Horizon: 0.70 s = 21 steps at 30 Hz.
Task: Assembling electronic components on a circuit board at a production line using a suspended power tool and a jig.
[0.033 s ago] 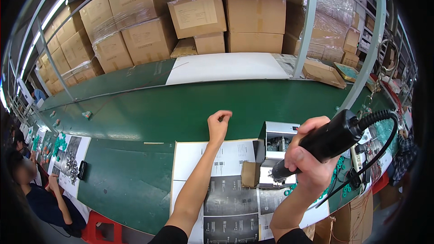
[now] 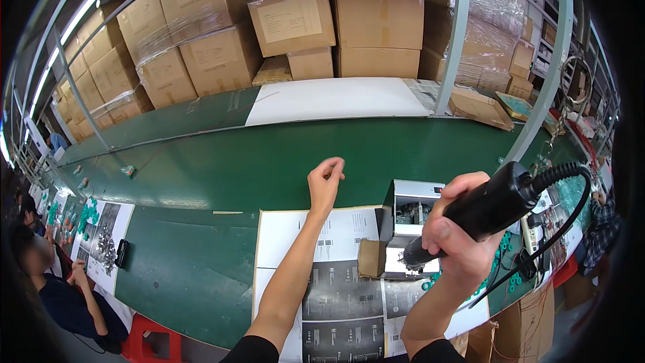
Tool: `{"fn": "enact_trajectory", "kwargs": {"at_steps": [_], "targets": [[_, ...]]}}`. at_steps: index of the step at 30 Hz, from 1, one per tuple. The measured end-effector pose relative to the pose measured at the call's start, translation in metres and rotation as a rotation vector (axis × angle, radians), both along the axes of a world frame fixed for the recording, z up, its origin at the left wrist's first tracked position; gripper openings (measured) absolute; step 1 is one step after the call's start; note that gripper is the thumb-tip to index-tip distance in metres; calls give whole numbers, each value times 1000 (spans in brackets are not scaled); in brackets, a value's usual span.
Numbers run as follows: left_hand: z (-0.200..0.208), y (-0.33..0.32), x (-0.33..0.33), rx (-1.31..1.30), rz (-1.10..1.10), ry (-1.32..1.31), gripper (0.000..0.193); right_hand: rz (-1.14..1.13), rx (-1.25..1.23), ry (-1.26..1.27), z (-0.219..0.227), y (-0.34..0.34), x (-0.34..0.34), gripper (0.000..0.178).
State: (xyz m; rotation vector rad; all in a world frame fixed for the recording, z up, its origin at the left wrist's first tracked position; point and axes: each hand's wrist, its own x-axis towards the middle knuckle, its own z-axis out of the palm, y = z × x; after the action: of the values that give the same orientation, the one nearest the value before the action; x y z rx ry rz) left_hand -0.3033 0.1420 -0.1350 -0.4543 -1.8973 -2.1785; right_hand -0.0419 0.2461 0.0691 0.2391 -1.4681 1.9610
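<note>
Tool [image 2: 489, 207], black and corded, grasped in the right hand [image 2: 459, 240], its nose over the lower end of an open grey box [image 2: 388, 223], printed sheets [image 2: 342, 290] beside it, left hand [image 2: 324, 187] raised above the green desk [image 2: 188, 249], fingers curled, cannot tell whether pinching anything.

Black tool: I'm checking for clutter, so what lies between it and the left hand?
In the head view, green tabletop and then an open grey box lie between the left hand and the black tool, whose tip appears over the box.
</note>
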Motion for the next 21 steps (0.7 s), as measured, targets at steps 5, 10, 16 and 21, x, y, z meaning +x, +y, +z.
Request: {"fn": "enact_trajectory", "kwargs": {"at_steps": [5,10,16,21], "targets": [[47,-9,20,-86,-34,-81,23,11,13,16,0,-2,-3,41],[130,-8,86,-71,-117,557,13,6,24,-2,4,2,1,38],[178,-30,145,-54,-116,895,5,-122,110,-50,3,-4,-11,34],[179,-34,151,-93,-75,972,11,-165,194,-44,1,-9,-15,33]]}}
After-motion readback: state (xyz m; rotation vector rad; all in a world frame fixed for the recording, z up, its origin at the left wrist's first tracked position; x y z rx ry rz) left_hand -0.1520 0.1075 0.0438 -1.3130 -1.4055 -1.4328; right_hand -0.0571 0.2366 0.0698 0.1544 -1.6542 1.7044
